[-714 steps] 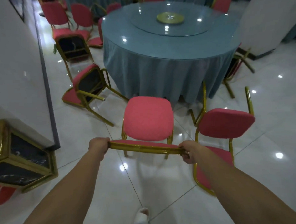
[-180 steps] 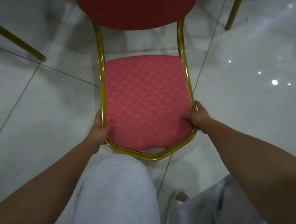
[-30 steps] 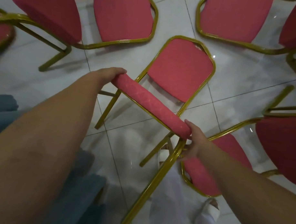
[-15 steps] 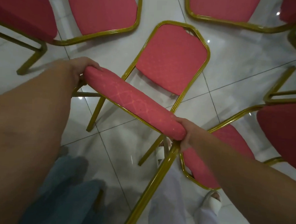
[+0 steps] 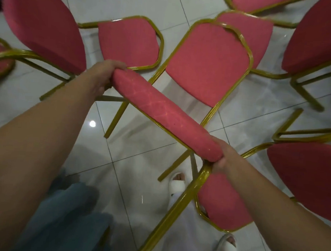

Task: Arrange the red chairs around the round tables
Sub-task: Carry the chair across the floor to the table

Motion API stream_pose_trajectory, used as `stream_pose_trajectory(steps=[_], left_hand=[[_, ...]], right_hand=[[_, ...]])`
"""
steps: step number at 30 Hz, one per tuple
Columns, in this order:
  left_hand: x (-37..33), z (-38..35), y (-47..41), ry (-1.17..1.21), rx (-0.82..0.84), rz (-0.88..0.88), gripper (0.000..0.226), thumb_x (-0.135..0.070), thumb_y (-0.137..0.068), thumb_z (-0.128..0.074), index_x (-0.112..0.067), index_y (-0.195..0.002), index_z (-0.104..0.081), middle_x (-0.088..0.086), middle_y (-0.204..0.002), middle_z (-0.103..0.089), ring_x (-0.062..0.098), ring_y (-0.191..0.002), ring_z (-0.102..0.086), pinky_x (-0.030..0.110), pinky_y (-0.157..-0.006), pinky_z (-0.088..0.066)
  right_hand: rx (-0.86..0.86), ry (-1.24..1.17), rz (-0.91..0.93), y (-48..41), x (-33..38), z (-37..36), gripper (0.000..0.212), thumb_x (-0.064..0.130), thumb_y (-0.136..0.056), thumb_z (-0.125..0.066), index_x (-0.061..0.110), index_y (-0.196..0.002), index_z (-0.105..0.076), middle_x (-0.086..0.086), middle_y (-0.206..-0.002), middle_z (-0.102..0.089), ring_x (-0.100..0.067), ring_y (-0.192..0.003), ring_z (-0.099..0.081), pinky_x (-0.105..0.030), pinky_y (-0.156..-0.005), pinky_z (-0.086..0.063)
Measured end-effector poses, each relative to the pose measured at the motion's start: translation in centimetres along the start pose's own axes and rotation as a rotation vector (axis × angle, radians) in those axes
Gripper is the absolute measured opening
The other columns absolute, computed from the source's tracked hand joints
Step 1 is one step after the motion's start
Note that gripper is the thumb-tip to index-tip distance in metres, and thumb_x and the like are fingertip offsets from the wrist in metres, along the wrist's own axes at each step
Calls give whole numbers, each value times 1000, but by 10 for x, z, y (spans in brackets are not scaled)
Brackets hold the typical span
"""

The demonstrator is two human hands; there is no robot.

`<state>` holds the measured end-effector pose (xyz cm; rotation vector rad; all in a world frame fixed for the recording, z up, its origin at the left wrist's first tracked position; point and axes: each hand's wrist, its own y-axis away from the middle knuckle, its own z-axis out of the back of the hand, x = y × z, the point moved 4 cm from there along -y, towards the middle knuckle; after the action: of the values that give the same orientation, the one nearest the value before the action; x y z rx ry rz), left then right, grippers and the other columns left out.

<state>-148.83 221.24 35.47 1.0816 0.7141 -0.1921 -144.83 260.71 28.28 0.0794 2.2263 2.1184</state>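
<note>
I look straight down on a red chair [image 5: 206,64] with a gold metal frame. Its padded backrest top [image 5: 165,114] runs diagonally across the middle of the view. My left hand [image 5: 104,76] grips the upper left end of that backrest. My right hand [image 5: 223,157] grips its lower right end. The chair's seat points away from me, and its legs stand close to the white tiled floor. No round table top is in view.
Other red chairs crowd all around: one at upper left [image 5: 44,27], a seat beside it [image 5: 128,41], one at upper right [image 5: 314,36], one at right [image 5: 305,177], a seat below my right hand [image 5: 222,204]. Blue cloth [image 5: 63,219] hangs at lower left. My feet in white slippers [image 5: 177,184] stand underneath.
The held chair has shifted down and to the right in view, nearer the neighbouring chairs. Both hands keep the same grip on the backrest.
</note>
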Motion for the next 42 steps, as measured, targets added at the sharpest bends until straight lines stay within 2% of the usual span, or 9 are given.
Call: stream_pose_trajectory(steps=[9,15,18,22,26,29,32,36,42], left_hand=[[41,94,45,-5,215,-165,39,-25,-81,-67,-42,-116,-67,-2,-128,-53,17,-95,-68,27,-68,-56],[155,143,69,-357,-357,-216,57,-39,-87,-68,-48,-138,-45,2,-141,-44,26,-120,-48,40,-101,-43],[196,151,89,-837,-431,-158,52,-48,-97,-49,-42,-147,-35,12,-157,-25,38,-140,-28,56,-115,-24],[239,133,128,-1081,-346,122,61,-30,-94,-49,-45,-149,-28,5,-164,-6,36,-149,-4,59,-117,-4],[221,105,184,-760,-208,92,64,-25,-93,-58,-23,-152,-33,13,-158,-29,36,-141,-31,47,-116,-25],[182,84,247,-294,-313,-55,62,-15,-91,-64,-19,-148,-40,12,-146,-45,29,-114,-55,35,-87,-51],[141,70,308,-120,-375,-178,56,-23,-94,-61,-28,-146,-41,-5,-134,-45,10,-101,-50,9,-62,-36],[73,65,382,99,-424,-338,47,-38,-96,-57,-39,-141,-45,-13,-120,-56,-9,-98,-56,21,-76,-43],[-3,37,465,-51,-436,-631,54,-43,-91,-61,-43,-141,-40,-12,-147,-37,4,-126,-33,36,-101,-38]], right_hand=[[-22,42,429,32,-62,-40,64,40,-73,-84,15,-125,-59,-8,-112,-73,-27,-97,-72,-48,-83,-60],[-83,345,385,9,-155,-75,96,47,-74,-82,16,-145,-26,-5,-141,-46,-24,-125,-51,-46,-109,-43],[-51,603,242,10,-177,-76,102,50,-75,-80,11,-150,-22,-7,-145,-46,-26,-131,-48,-46,-110,-41],[151,1391,268,50,-166,-74,55,33,-87,-73,15,-135,-53,-3,-124,-58,-22,-115,-56,-37,-104,-45],[275,1410,502,118,-131,-70,36,26,-85,-71,29,-120,-61,7,-116,-63,-18,-105,-63,-31,-92,-50],[244,1509,586,172,-110,-48,53,30,-87,-68,27,-137,-53,9,-117,-59,-4,-94,-62,-9,-73,-47],[103,1620,774,215,-92,-17,57,35,-89,-65,25,-142,-47,2,-141,-51,-14,-120,-54,-19,-89,-39],[66,1578,963,266,-74,16,59,36,-91,-64,27,-145,-43,0,-149,-45,-18,-134,-44,-26,-98,-35],[88,1462,1111,325,-44,43,57,39,-90,-65,35,-142,-45,3,-148,-45,-17,-133,-44,-28,-96,-37]])
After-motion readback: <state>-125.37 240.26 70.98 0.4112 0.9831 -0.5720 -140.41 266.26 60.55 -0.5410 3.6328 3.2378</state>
